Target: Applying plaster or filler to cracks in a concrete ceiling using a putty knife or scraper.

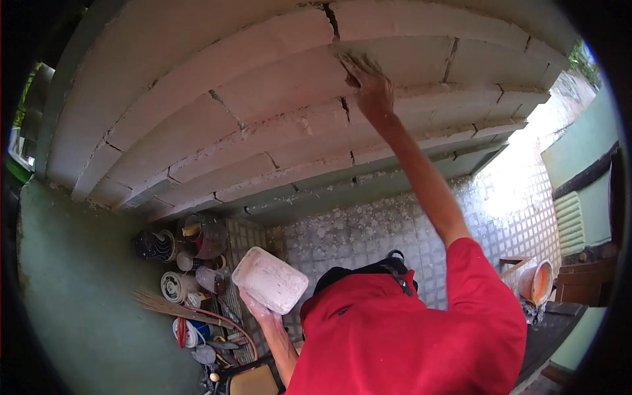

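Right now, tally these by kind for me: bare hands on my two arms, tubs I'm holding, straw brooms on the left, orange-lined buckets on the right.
Hands: 2 (left hand, right hand)
Held pale tub: 1
Straw broom: 1
Orange-lined bucket: 1
Total: 5

A place under building work. A bare block wall (283, 79), spattered floor tiles (342, 230) and clustered buckets (174, 288) show it.
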Tool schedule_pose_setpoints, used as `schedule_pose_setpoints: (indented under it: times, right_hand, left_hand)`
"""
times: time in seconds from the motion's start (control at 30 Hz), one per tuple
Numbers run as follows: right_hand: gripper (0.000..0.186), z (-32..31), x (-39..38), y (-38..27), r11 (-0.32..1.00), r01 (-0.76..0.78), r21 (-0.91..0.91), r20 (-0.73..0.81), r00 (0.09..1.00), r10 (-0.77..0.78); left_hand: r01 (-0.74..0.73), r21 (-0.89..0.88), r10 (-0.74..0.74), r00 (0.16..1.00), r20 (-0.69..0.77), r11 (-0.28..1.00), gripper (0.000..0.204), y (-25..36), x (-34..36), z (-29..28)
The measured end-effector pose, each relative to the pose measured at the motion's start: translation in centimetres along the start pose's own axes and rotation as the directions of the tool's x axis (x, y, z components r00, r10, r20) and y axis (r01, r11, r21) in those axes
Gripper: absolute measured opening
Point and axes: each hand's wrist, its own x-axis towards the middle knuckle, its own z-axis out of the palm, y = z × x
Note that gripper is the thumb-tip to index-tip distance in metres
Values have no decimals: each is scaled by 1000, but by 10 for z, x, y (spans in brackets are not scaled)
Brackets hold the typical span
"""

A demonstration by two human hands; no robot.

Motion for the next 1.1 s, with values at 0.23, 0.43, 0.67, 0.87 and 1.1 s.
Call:
schedule_pose_setpoints:
  times: [0.23,0.43,0.67,0.87,1.1]
  right_hand:
    - [53,8,-20,38,947,239,-216,186,962,-201]
    - [47,-16,-57,54,962,182,-204,399,912,-88]
    - [56,3,-45,51,944,207,-258,239,960,-146]
    - [44,-8,-85,56,980,107,-166,409,912,-31]
    - [47,-5,-13,28,952,220,-214,195,964,-179]
  left_hand:
    - [22,51,-22,1000,1,998,70,0,1,1]
    - [18,4,-18,996,-91,1000,68,2,-6,2]
    - [14,45,-15,1000,20,999,70,2,0,15]
    - [6,24,-7,999,41,1000,67,2,-1,13]
    - [30,39,-30,999,14,999,68,2,-6,14]
